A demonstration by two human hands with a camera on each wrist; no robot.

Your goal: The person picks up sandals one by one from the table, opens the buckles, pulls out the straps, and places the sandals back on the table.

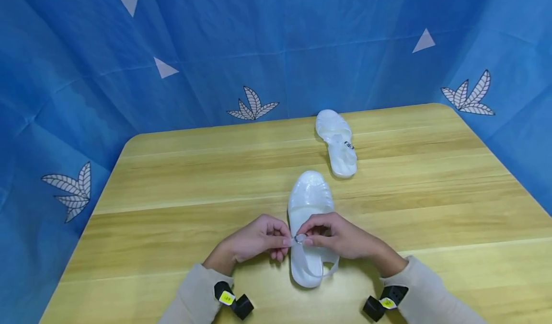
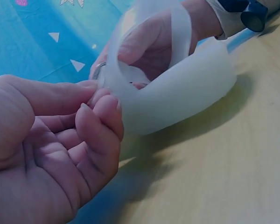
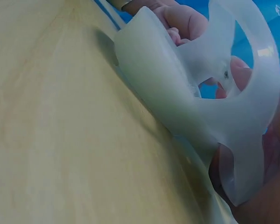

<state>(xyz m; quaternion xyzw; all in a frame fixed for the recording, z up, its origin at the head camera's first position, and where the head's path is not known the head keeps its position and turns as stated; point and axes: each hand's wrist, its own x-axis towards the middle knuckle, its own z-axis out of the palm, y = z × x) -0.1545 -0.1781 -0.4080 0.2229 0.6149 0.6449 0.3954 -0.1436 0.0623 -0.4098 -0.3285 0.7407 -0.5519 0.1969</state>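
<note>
The near sandal (image 1: 311,190) lies on the bench (image 1: 181,194) at the lower middle of the frame, toe toward the top and heel toward the bottom, which likely suits the work since its strap (image 2: 181,37) and buckle (image 1: 300,238) then fall between the two hands. The left hand (image 1: 260,240), coming in from the lower left, has thumb and forefinger brought together on the strap just beside the buckle, its other fingers loosely bent. The right hand (image 1: 345,237), from the lower right, has thumb and forefinger drawn together in a pinch on the strap at the buckle's other side; exactly which bit lies under those fingertips is too small to tell. Gripping from both sides probably keeps such a small fitting steady and the limp band from twisting away. The far sandal (image 1: 342,163) sits untouched at the upper right of centre, seemingly set out of the way. Both look moulded from a milky, translucent, rubbery plastic, with a ribbed, glossy toe and a smooth sole; the strap bows into a soft, ribbon-like loop, while the buckle is a shiny, metal-looking ring. Beneath, the bench shows yellowish wood grain; behind hangs a creased blue cloth (image 1: 215,27) printed with pale triangles and leaves.
</note>
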